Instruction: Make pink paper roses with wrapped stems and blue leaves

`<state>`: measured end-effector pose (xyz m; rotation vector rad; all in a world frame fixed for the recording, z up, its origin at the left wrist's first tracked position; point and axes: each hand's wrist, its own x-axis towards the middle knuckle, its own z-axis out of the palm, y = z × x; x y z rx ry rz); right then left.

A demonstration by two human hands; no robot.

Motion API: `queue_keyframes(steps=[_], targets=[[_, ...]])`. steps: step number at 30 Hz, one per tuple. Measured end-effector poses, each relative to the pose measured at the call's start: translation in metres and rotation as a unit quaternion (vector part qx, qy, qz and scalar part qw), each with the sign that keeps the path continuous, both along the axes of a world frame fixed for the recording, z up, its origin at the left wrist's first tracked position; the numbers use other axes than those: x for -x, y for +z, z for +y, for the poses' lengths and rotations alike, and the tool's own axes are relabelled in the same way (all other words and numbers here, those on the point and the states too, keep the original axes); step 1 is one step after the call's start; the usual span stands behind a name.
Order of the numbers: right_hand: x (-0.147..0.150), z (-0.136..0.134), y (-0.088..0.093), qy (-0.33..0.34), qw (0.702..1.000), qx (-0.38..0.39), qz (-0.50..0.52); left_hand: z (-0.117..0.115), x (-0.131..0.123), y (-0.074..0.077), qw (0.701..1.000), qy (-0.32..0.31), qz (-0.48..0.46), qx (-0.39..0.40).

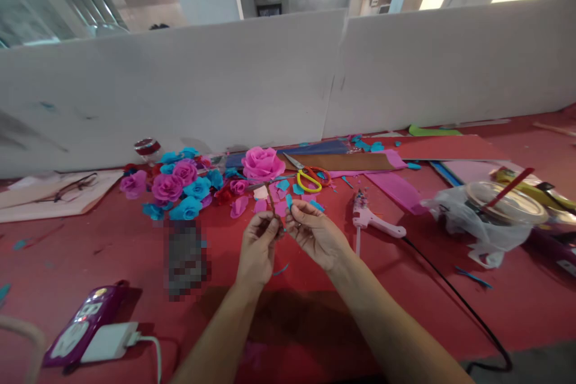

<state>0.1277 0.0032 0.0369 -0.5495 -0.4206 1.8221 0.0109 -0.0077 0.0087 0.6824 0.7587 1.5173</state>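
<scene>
My left hand (258, 249) is closed around a thin brown stem (270, 195), which stands nearly upright above the fingers. Close beside it, my right hand (317, 234) pinches a small blue paper petal (288, 200) between thumb and fingertips. Behind the hands lie loose pink petals (238, 207) and blue ones. A large pink paper rose (262, 163) sits beyond them, with yellow-and-orange-handled scissors (308, 180) to its right. Left of the hands is a bunch of paper flowers (180, 183) in pink, blue and red.
A pink glue gun (375, 223) with a black cord lies to the right. Farther right stands a lidded bowl in a plastic bag (490, 234). A purple power strip (85, 327) with a white charger (110, 341) is at front left. A white partition (202, 84) bounds the red table's back.
</scene>
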Motion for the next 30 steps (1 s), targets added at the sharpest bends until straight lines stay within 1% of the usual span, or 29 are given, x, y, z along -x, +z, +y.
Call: queue_keyframes(steps=[2, 4, 8, 9, 12, 14, 15, 17, 19, 20, 23, 30], targets=[[-0.003, 0.000, 0.002, 0.003, 1.000, -0.001, -0.005, 0.001, 0.001, -0.001, 1.000, 0.002, -0.002, -0.004], [-0.005, 0.000, 0.005, -0.004, 1.000, -0.018, -0.013, 0.002, 0.001, -0.002, 1.000, 0.005, -0.004, -0.007], [-0.007, -0.001, 0.007, -0.053, 0.996, -0.054, -0.040, 0.004, 0.000, -0.005, 1.000, 0.013, -0.003, -0.014], [-0.007, -0.002, 0.007, -0.053, 0.996, -0.057, -0.038, 0.004, 0.000, -0.005, 1.000, 0.015, -0.004, -0.018], [-0.006, -0.004, 0.009, 0.001, 0.999, -0.043, 0.004, 0.005, -0.001, -0.005, 0.999, 0.008, -0.013, -0.034], [-0.004, -0.006, 0.011, 0.030, 0.999, -0.039, 0.009, 0.004, -0.002, -0.005, 0.999, -0.006, -0.020, -0.038], [-0.002, -0.007, 0.012, 0.026, 0.999, -0.046, 0.000, 0.003, -0.002, -0.005, 0.999, -0.012, -0.024, -0.037], [0.001, -0.009, 0.012, -0.015, 0.997, -0.072, -0.021, 0.002, -0.002, -0.003, 0.999, -0.015, -0.025, -0.036], [0.004, -0.010, 0.010, -0.056, 0.994, -0.091, -0.020, 0.001, -0.003, -0.002, 0.999, -0.013, -0.021, -0.033], [0.005, -0.010, 0.009, -0.064, 0.994, -0.093, -0.014, 0.001, -0.004, -0.002, 0.999, -0.011, -0.019, -0.030], [0.006, -0.007, 0.006, -0.046, 0.996, -0.077, 0.003, 0.001, -0.005, -0.001, 0.999, -0.007, -0.023, -0.022], [-0.001, 0.001, 0.000, -0.003, 1.000, 0.005, 0.025, 0.001, -0.004, -0.002, 1.000, 0.001, -0.020, -0.008]])
